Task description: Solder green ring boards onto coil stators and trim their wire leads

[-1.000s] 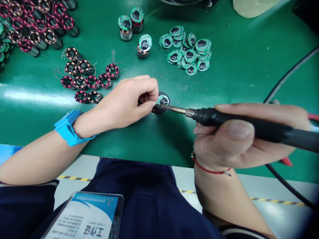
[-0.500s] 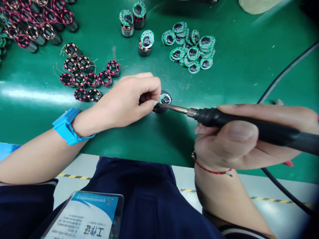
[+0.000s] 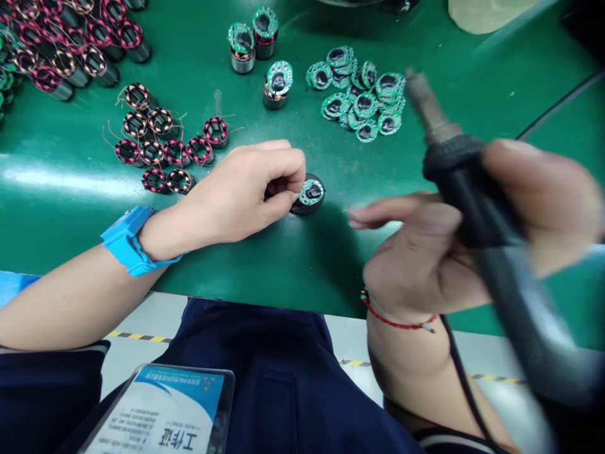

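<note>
My left hand [image 3: 246, 192], a blue watch on its wrist, rests on the bench with thumb and forefinger pinched at the left edge of a round green circuit board [image 3: 312, 192]. Whatever lies in that pinch is hidden by the fingers. The board sits on a dark round base [image 3: 307, 210]. My right hand [image 3: 416, 252] is closed round a black soldering iron [image 3: 477, 183], blurred by motion. Its metal tip points up and away from the board, near the pile of loose circuit boards [image 3: 363, 104], while one finger stretches out to the left.
Motor stators with copper windings [image 3: 161, 120] stand left of my left hand, and a larger group [image 3: 70, 38] fills the far left corner. Several stators topped with boards [image 3: 275, 98] stand at the back. The iron's black cable [image 3: 466, 378] hangs past my right forearm.
My right hand has lifted the soldering iron off the circuit board and swung its tip up and to the right. My left hand has stayed in place.
</note>
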Demonstrator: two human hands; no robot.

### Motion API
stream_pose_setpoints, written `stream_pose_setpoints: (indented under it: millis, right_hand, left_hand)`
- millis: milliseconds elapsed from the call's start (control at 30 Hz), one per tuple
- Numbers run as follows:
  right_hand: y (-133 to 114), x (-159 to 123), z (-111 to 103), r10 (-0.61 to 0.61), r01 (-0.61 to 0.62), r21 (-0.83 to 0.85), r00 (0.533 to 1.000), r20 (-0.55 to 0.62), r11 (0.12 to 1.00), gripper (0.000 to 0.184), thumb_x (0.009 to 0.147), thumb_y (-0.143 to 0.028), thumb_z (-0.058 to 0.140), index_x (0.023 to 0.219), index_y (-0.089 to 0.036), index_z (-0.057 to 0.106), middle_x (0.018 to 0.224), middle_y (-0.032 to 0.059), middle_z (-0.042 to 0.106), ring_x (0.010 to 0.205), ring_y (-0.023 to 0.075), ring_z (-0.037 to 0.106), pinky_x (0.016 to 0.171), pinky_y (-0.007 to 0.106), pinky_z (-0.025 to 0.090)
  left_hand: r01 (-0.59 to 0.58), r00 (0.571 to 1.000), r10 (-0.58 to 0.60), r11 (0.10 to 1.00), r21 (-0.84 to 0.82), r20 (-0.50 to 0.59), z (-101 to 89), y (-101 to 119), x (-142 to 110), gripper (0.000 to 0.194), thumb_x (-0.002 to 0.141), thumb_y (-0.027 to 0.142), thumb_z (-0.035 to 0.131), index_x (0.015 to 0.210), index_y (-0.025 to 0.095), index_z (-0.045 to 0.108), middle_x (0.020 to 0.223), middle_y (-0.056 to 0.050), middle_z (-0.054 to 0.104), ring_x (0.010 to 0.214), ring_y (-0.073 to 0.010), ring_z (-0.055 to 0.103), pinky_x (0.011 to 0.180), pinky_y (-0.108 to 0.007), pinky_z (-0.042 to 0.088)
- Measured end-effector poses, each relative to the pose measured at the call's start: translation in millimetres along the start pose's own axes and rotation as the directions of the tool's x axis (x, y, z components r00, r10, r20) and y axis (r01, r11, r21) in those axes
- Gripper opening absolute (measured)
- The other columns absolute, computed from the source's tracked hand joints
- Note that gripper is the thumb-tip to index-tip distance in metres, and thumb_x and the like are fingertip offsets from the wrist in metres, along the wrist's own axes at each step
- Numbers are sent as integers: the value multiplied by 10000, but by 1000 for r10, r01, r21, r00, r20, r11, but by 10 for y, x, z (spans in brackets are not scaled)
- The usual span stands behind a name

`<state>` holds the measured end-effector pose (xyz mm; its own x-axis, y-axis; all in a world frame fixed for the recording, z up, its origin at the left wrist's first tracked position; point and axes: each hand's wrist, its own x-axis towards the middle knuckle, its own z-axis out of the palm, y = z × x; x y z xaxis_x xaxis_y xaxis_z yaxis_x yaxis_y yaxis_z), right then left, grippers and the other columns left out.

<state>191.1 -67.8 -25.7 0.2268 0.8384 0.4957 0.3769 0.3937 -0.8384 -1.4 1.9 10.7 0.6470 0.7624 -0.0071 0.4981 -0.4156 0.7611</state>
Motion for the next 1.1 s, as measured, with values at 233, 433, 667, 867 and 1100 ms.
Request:
stream_pose_setpoints:
  millis: [233, 433, 667, 867, 1100]
  right_hand:
    - [-56, 40, 102, -87, 204, -214, 886, 456, 955, 539, 909, -187, 578, 1394, -362, 421, 1224, -6, 681, 1149, 214, 634, 965, 438, 556]
    - [-9, 48, 97, -50, 161, -215, 895, 444, 963, 506, 920, -209, 560, 1382, -362, 423, 1208, -14, 670, 1115, 196, 648, 971, 412, 550]
    - [-66, 40, 75, -70, 175, -215, 904, 422, 961, 518, 933, -231, 537, 1400, -401, 391, 1269, -20, 658, 1185, 205, 616, 1004, 428, 526]
    - [-72, 27, 67, -180, 296, -243, 896, 406, 924, 540, 907, -201, 523, 1382, -426, 404, 1106, -33, 718, 1000, 221, 671, 843, 440, 539]
    - [-74, 34, 51, -164, 279, -258, 905, 393, 925, 547, 878, -149, 546, 1373, -359, 445, 1049, -42, 758, 995, 209, 673, 863, 417, 525]
  left_hand:
    - [-4, 1000, 3, 997, 71, 23, -8, -16, 2, 122, 808, 110, 526, 756, 192, 599, 773, -28, 592, 749, -161, 572, 702, -299, 433]
    - [-69, 997, 64, 994, 91, 51, 8, -55, -15, 74, 806, 142, 571, 855, 195, 588, 861, -38, 580, 843, -188, 569, 742, -317, 447]
    - [-39, 999, 39, 999, -16, 8, 42, -36, -8, 68, 827, 143, 569, 789, 191, 599, 818, -18, 569, 778, -155, 548, 703, -296, 458]
    - [18, 999, -20, 997, -78, -28, 61, -23, -1, 74, 824, 155, 569, 760, 190, 581, 771, -1, 553, 721, -128, 532, 671, -272, 472]
    - [66, 996, -71, 994, -85, -56, 46, -9, -6, 112, 817, 116, 567, 729, 182, 590, 738, 5, 542, 667, -103, 515, 648, -258, 470]
